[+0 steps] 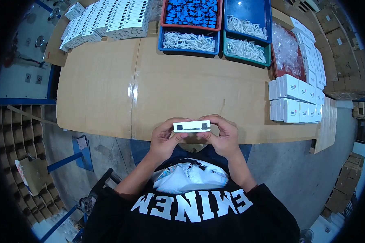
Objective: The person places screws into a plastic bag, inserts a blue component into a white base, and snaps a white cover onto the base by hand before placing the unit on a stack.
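Note:
Both my hands hold a small white box [192, 126] just above the table's front edge. Its narrow side faces up toward me and shows two dark square spots, one near each end, with a thin dark line between them. My left hand [165, 138] is closed on the box's left end, thumb at the near side and fingers at the far side. On the right end, my right hand [223, 135] grips it the same way. The faces under my fingers are hidden.
Cardboard [97, 85] covers the table. Stacked white boxes [127, 25] stand back left; white printed boxes [291, 110] stand right. At the back, a red tray [220, 16] holds blue pieces; blue [218, 47] and green trays [268, 56] hold white pieces. Clear plastic bags [286, 50] lie beside them.

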{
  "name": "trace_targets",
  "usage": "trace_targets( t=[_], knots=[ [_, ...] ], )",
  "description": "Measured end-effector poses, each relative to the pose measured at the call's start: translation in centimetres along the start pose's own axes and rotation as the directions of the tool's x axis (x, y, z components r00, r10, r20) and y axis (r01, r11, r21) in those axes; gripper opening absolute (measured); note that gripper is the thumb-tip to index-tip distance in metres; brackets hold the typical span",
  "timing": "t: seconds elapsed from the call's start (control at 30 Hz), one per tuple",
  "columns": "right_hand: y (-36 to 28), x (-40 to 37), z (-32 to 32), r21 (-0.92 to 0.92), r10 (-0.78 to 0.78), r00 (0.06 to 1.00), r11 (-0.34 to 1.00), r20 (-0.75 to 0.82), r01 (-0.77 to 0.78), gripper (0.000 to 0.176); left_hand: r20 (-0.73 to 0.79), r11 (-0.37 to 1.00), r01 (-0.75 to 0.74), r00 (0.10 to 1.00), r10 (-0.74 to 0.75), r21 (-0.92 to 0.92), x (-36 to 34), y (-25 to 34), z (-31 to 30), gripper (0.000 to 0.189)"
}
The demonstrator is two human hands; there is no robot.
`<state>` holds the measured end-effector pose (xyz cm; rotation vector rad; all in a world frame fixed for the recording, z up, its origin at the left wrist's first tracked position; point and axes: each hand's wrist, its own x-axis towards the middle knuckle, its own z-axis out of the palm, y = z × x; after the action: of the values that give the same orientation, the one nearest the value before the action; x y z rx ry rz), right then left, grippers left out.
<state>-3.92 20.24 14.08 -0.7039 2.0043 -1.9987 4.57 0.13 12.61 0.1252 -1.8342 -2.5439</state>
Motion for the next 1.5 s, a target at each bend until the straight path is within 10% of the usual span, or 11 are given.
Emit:
trace_targets(
  t=[0.7,0.93,1.1,1.17,1.3,1.5],
  knots=[
    [3.4,-0.1,1.6,0.240,0.322,0.935,0.929,-0.146,-0.282,0.029,-0.150,0.982,0.190,0.971,-0.185,0.016,1.8,-0.9,0.1,0.026],
    [4.3,-0.2,1.0,0.294,0.510,0.854,0.836,-0.104,-0.464,0.019,-0.204,0.889,0.390,0.875,-0.439,-0.239,3.2,-1.6,0.0,0.031],
    [4.4,0.0,1.8,0.268,0.539,0.820,0.833,-0.194,-0.484,0.025,-0.316,0.930,0.335,0.875,-0.366,-0.148,3.3,-2.1,1.1,0.036],
    [2.3,0.4,2.9,-0.295,0.050,0.933,0.941,-0.355,-0.163,0.042,-0.370,0.959,0.231,0.887,-0.277,-0.164,3.0,-1.6,2.3,0.035],
    [-0.2,0.0,3.3,-0.539,-0.132,0.982,0.841,-0.134,0.040,0.067,-0.331,0.997,-0.080,0.941,0.069,-0.020,2.0,-0.9,4.3,0.044],
    [4.2,-0.1,3.3,0.077,0.050,0.908,0.997,-0.417,-0.020,0.045,-0.034,0.951,-0.237,0.968,0.248,0.199,-0.2,0.6,4.3,0.052]
  ],
)
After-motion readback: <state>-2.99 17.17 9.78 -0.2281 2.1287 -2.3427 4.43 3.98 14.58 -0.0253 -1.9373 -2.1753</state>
